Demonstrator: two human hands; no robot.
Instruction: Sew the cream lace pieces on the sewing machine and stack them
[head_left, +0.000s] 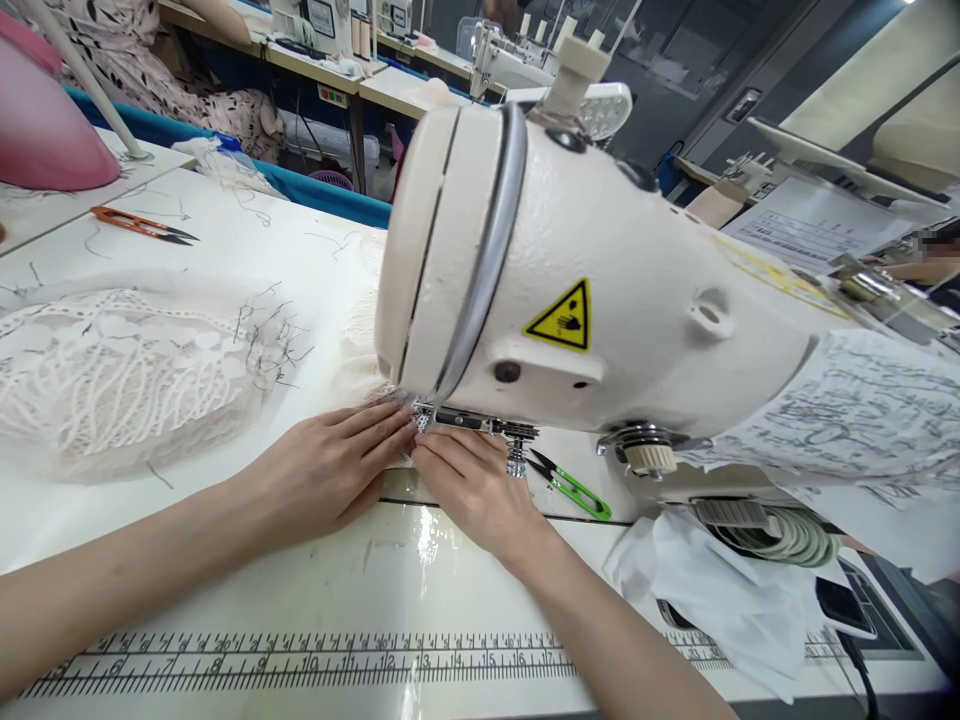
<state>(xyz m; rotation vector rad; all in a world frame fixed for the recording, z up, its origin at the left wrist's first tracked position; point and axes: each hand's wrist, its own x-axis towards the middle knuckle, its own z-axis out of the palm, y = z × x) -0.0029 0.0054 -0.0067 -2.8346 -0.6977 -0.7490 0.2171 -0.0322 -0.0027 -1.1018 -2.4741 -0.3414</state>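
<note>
A white sewing machine (pixel 600 250) fills the middle of the view. Under its head, by the needle and presser foot (pixel 424 415), a pale lace fabric (pixel 360 350) lies on the machine bed. My left hand (pixel 337 465) presses its fingers together on this fabric, left of the foot, with the thumb tucked beneath. My right hand (pixel 472 490) is closed just in front of the foot, its bent fingers at the fabric's near edge and the fingertips partly hidden. The two hands nearly meet. Close to the right hand lie green thread snips (pixel 574 488).
Another lace piece (pixel 135 380) with dark loose threads lies at left, below orange snips (pixel 142 225). A printed ruler (pixel 322 665) runs along the front edge. White cloth (pixel 720 590), a phone (pixel 846 605) and a coiled cord (pixel 795 535) sit at right. A person (pixel 172 90) sits behind.
</note>
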